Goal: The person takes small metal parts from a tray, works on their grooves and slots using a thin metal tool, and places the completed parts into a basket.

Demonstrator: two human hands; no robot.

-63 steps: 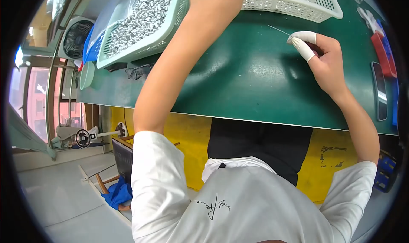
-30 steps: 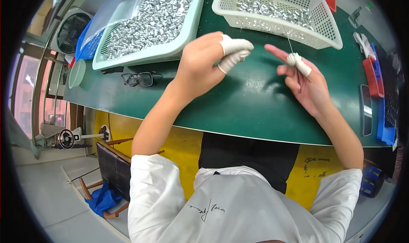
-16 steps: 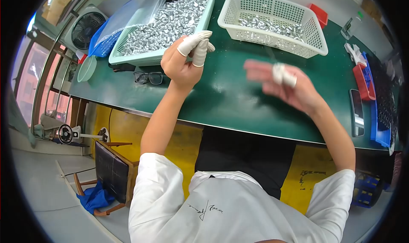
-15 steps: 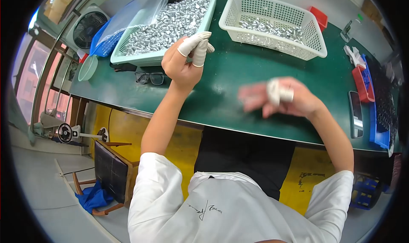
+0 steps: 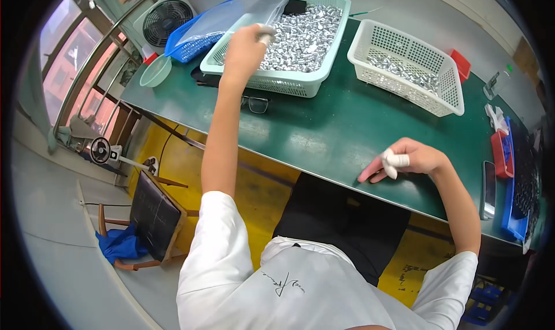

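Small metal parts lie heaped in the pale green basket. Parts may scatter over the rim if the covered fingertips slip on their shiny surfaces. The heap extends beneath and rightward of the fingers of the left hand, which are nearly closed; contact and grip cannot be determined. The right hand, 2 covered fingertips drawn together, is low near the front edge of the green table; any held item cannot be confirmed.

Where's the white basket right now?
In the head view, the white basket stands right of centre on the green table, right of the pale green basket, with a red container by its far right corner.
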